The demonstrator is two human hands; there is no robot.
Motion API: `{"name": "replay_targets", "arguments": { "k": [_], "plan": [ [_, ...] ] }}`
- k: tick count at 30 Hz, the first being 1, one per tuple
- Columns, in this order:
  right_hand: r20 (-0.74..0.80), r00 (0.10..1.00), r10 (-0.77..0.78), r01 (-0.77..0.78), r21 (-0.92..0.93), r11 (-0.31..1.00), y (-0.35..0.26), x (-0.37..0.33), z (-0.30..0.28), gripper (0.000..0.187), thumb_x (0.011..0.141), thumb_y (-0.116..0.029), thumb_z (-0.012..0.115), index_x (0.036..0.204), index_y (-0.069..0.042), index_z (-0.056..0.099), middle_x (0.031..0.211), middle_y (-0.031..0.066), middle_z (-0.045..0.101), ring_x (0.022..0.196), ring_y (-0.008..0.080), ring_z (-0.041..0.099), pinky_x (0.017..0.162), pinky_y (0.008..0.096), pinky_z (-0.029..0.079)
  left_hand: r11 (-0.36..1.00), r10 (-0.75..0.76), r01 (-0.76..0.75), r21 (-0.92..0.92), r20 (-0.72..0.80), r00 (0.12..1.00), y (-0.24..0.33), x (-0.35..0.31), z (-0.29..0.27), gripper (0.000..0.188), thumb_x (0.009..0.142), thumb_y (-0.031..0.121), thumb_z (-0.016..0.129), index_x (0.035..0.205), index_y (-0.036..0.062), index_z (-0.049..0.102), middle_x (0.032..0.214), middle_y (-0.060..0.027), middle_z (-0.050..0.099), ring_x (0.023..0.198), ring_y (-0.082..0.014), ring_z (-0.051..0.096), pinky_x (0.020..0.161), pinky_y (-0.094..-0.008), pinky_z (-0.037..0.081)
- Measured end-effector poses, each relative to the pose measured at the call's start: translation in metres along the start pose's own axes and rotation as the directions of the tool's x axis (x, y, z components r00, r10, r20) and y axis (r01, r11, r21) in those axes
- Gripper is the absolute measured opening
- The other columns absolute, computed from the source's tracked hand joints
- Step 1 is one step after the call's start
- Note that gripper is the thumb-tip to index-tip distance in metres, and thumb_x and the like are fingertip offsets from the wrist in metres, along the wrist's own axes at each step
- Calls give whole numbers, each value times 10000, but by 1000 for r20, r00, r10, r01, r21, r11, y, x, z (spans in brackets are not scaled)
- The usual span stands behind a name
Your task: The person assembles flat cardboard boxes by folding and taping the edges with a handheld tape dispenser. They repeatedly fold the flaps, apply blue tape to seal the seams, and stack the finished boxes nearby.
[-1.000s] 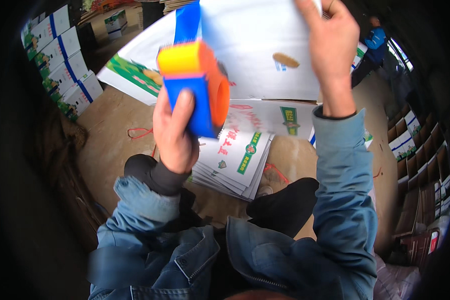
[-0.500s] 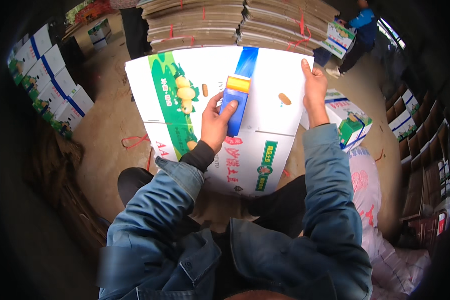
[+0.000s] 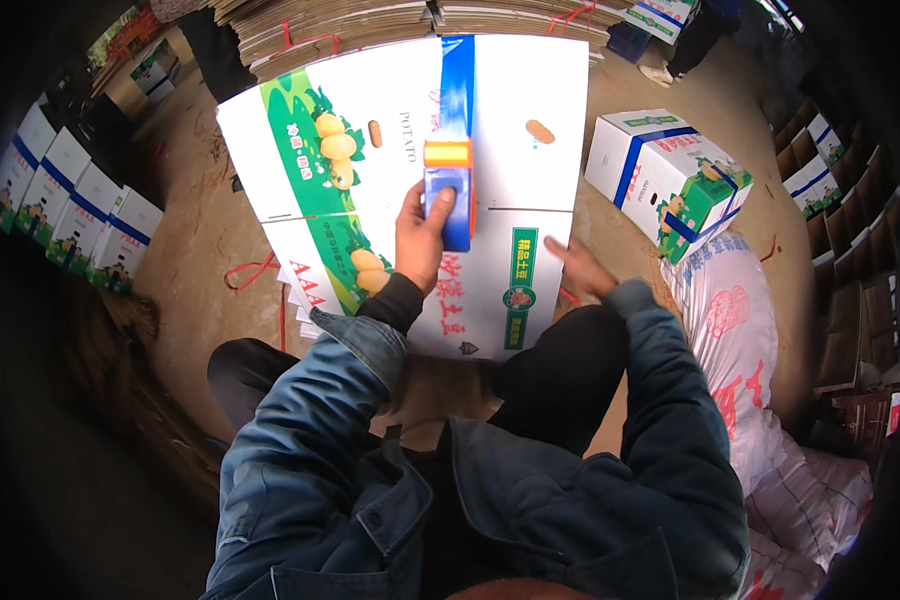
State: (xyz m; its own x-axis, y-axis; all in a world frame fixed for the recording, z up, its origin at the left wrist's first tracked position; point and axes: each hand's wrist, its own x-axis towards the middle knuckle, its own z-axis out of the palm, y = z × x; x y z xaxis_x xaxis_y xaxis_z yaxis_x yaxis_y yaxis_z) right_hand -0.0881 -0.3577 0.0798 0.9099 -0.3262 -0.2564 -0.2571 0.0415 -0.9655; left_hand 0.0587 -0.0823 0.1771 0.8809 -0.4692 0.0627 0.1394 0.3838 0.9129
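Observation:
A flattened white carton (image 3: 520, 90) with green panels and potato pictures lies before me over my knees. My left hand (image 3: 422, 232) is closed around a blue tape dispenser (image 3: 450, 210) with an orange-yellow front. From it a strip of blue tape (image 3: 457, 75) runs along the carton to its far edge. The dispenser sits over the middle of the carton, near the crosswise slot line. At the carton's right edge is my right hand (image 3: 582, 268), slightly blurred, its fingers reaching over the border without a visible grip; part of the fingers is hidden.
A taped potato box (image 3: 670, 175) stands to the right, behind printed white sacks (image 3: 725, 320). Stacks of flat cardboard (image 3: 350, 25) rise beyond the carton. Finished boxes (image 3: 80, 215) line the left; more cartons (image 3: 820, 190) stand far right. A person's leg (image 3: 700, 45) shows at the back.
My left hand has drawn the dispenser toward me, lengthening the blue tape strip. My right hand has left the carton's far right corner and come down beside its nearer right edge.

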Motion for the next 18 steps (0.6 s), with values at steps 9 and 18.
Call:
{"name": "replay_targets", "arguments": {
  "k": [9,18],
  "plan": [
    [-368,903,-220,71,-379,923,172,7,15,578,977,-307,715,1406,43,550,1294,138,661,1195,203,599,1043,364,446,901,-434,434,7,-11,901,-144,-110,-76,498,1012,274,689,1379,-20,526,1156,-107,676,1000,-156,651,893,-319,545],
    [-389,846,365,-401,-13,916,285,-46,58,540,977,-377,701,1331,21,617,1213,157,701,1139,235,647,985,392,484,582,-761,724,370,-65,645,-188,-199,-132,517,1016,322,680,1394,2,532,1218,-102,670,1061,-164,644,952,-312,511]
  ]
}}
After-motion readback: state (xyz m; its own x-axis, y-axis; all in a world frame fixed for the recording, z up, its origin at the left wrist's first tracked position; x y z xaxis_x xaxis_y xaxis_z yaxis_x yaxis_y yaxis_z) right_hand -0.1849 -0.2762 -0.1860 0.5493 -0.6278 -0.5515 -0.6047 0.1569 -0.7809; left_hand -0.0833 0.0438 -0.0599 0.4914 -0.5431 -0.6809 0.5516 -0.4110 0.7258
